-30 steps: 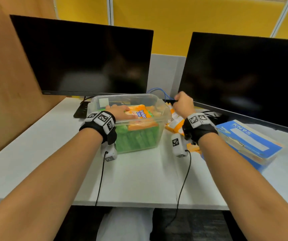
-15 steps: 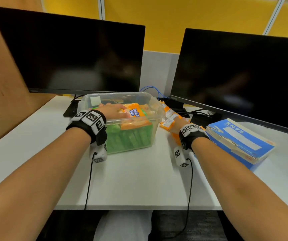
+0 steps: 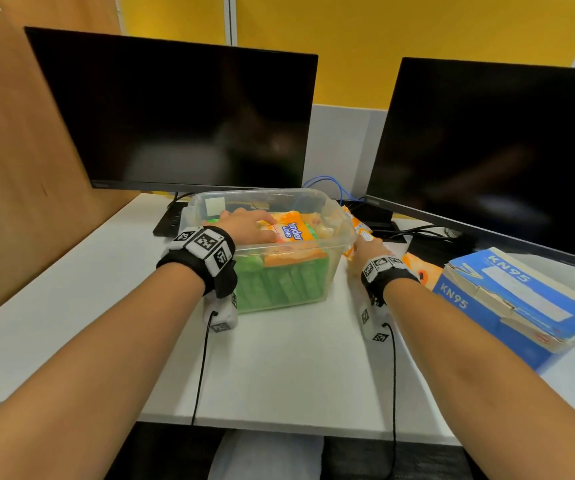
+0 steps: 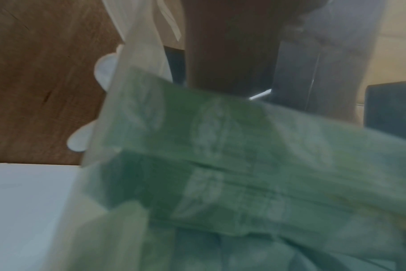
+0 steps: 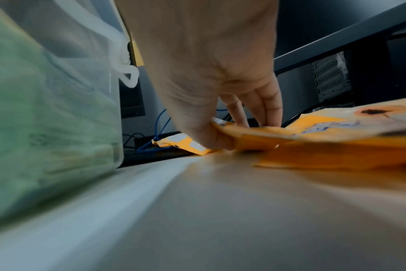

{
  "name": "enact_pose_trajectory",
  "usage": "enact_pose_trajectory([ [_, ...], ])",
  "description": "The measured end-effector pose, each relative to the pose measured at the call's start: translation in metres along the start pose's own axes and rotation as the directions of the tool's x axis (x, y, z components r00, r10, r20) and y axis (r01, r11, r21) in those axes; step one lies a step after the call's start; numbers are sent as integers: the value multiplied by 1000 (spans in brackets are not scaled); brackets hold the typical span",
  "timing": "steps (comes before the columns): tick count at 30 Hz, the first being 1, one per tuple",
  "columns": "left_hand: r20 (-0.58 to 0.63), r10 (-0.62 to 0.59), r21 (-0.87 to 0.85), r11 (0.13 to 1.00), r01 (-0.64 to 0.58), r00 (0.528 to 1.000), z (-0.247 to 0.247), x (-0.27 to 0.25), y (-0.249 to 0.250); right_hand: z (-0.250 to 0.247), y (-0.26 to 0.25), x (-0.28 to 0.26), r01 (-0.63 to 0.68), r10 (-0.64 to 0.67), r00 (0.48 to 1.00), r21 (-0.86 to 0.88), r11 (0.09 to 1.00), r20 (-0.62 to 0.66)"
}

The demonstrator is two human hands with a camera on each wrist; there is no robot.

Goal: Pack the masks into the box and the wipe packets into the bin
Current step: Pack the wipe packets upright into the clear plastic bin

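A clear plastic bin [image 3: 262,194] holds green wipe packets [image 3: 286,282] with orange ones on top. My left hand [image 3: 248,226] lies inside it, fingers laid flat on the top orange packet [image 3: 294,230]. The left wrist view shows the green packets [image 4: 243,165] through the bin wall. My right hand [image 3: 369,245] is low on the table just right of the bin. There, thumb and fingers [image 5: 241,130] pinch the edge of an orange wipe packet [image 5: 313,139]. More orange packets [image 3: 421,271] lie beside it. A blue KN95 mask box [image 3: 514,299] sits shut at the right.
Two dark monitors [image 3: 189,112] [image 3: 497,154] stand close behind the bin and box, with cables [image 3: 417,233] between them. A wooden partition [image 3: 19,168] walls the left side. White table [image 3: 279,358] stretches in front of the bin.
My right hand has dropped from a raised fist behind the bin to the table and taken hold of an orange packet. My left hand stayed on the packet in the bin.
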State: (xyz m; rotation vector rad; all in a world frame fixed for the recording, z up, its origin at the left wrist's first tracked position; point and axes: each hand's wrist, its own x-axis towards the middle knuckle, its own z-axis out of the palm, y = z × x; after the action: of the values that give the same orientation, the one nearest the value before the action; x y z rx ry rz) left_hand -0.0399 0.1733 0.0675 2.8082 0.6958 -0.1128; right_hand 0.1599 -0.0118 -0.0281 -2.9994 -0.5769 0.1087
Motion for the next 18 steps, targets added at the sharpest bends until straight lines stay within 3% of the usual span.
enact_pose_trajectory([
  [5, -48, 51, -93, 994, -56, 998, -2, -4, 2, -22, 3, -19, -59, 78, 978, 102, 993, -194],
  [9, -51, 58, -128, 990, -65, 997, -3, -6, 5, -81, 7, -41, -26, 184, 915, 403, 915, -358],
  [12, -48, 67, -152, 986, -74, 997, -2, -4, 4, -126, 7, -56, 71, 296, 823, 604, 793, -485],
  [15, -77, 39, -178, 983, -53, 996, 0, -1, 2, -159, -2, -74, 318, 333, 698, 691, 649, -634],
  [17, -117, -22, -262, 965, -10, 993, 1, 1, 0, -174, -14, -84, 472, 335, 685, 744, 472, -647],
  [18, -175, -58, -320, 948, -1, 983, 0, 0, 0, -177, -21, -86, 502, 343, 706, 779, 377, -620],
])
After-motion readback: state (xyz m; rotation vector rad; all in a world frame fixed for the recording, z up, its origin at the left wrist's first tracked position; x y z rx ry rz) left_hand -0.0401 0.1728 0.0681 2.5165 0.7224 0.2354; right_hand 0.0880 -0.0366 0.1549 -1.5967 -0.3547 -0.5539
